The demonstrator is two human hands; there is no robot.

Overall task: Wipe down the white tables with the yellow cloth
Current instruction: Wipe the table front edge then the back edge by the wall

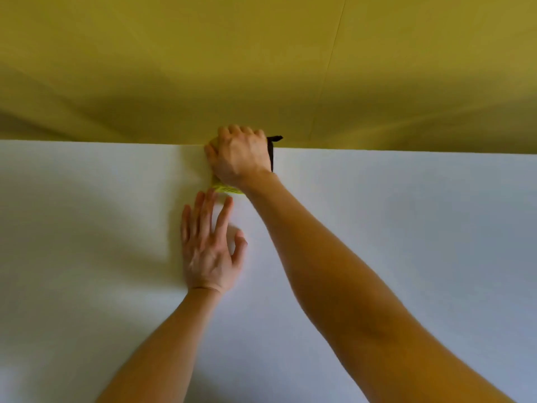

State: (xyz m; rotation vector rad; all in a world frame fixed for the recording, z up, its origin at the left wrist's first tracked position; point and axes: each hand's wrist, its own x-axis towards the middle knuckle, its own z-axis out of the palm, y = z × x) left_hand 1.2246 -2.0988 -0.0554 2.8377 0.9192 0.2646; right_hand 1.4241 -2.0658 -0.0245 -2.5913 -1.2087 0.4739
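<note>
Two bare arms of yours reach up from the bottom of the frame across the white desk point(406, 228), which fills the lower part of the picture. Your right grip point(239, 158) sits at the desk's far edge, just above the centre of the frame, with its fingers curled down over the yellow cloth point(228, 189) and closed around it. Most of the cloth is hidden under that hand. A bright patterned corner shows below the wrist, lying on the desk, and a small bit peeks out at the upper left of the knuckles.

A black strip point(271, 154) stands just beside the right edge of that hand, bent over at its top. You cannot tell from this view what it belongs to.

Your left grip point(207, 245) lies palm down on the desk near the centre of the frame, fingers straight and spread, holding nothing. Its fingertips are just beside the near corner of the cloth; whether they touch it is unclear.

Beyond the desk's far edge, a plain yellow surface point(145, 68) fills the upper part of the frame, with a thin seam point(328, 68) running through it at the upper right.
</note>
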